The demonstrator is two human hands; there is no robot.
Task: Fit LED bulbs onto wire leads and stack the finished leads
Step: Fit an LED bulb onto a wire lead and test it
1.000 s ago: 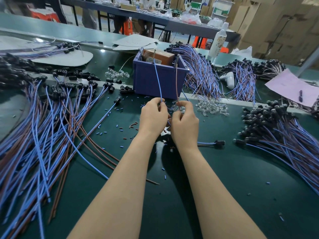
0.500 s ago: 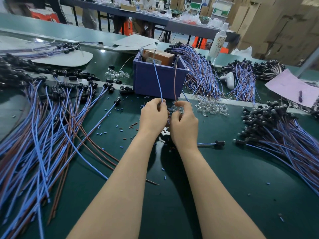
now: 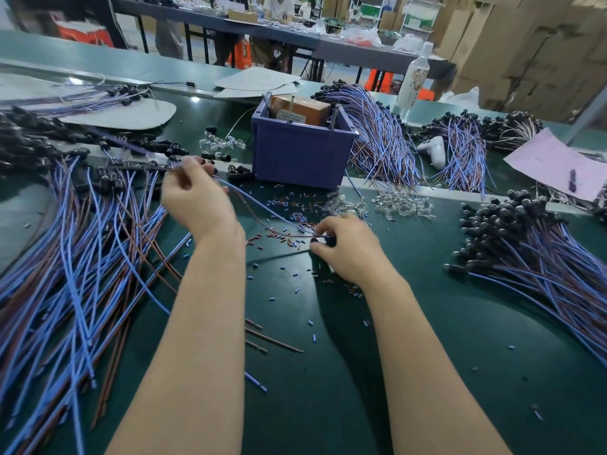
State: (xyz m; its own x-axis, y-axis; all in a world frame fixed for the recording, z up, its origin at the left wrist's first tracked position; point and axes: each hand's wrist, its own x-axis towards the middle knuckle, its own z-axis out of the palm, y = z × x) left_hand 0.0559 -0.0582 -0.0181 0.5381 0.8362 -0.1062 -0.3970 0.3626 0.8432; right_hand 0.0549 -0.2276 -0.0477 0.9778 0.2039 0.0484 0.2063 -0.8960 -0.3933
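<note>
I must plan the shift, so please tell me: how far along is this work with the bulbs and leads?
Done, probably: the left pile and right pile of leads, though which holds finished ones I cannot tell. In hand: the left hand and right hand hold one lead between them. Left: many loose bulbs wait by the blue bin.

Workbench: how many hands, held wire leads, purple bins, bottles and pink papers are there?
Hands: 2, left hand and right hand
Wire lead held between them: 1
Purple bin: 1
Bottle: 1
Pink paper: 1
Total: 6
</note>
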